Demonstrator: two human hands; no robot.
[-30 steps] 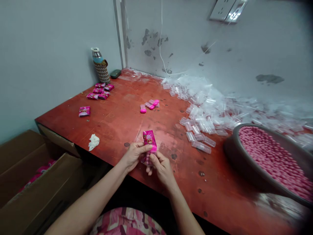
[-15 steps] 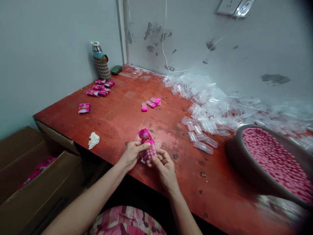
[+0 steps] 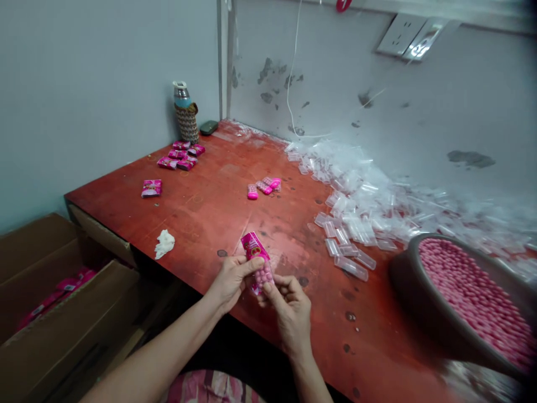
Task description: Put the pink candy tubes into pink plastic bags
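Above the table's front edge, both my hands hold a pink candy packet (image 3: 254,249) with a clear lower part showing round pink candies. My left hand (image 3: 232,280) grips its left side, thumb laid across the front. At the lower end, my right hand (image 3: 289,308) pinches the packet between thumb and curled fingers. Farther back on the red table (image 3: 210,218) lie several small clear candy containers (image 3: 264,187) with bright pink ends. A single pink packet (image 3: 151,188) rests at the left, and several more pink packets (image 3: 180,157) are grouped behind it.
A heap of clear plastic tubes (image 3: 356,224) covers the back right. A dark bowl (image 3: 413,280) of pink candies (image 3: 474,296) stands at the right. An open cardboard box (image 3: 84,313) with pink packets is at lower left. A bottle (image 3: 185,120) and crumpled tissue (image 3: 164,244) are on the table.
The camera view has shifted, so the scene sits slightly lower. Both hands keep hold of the same candy packet, with little change in grip.
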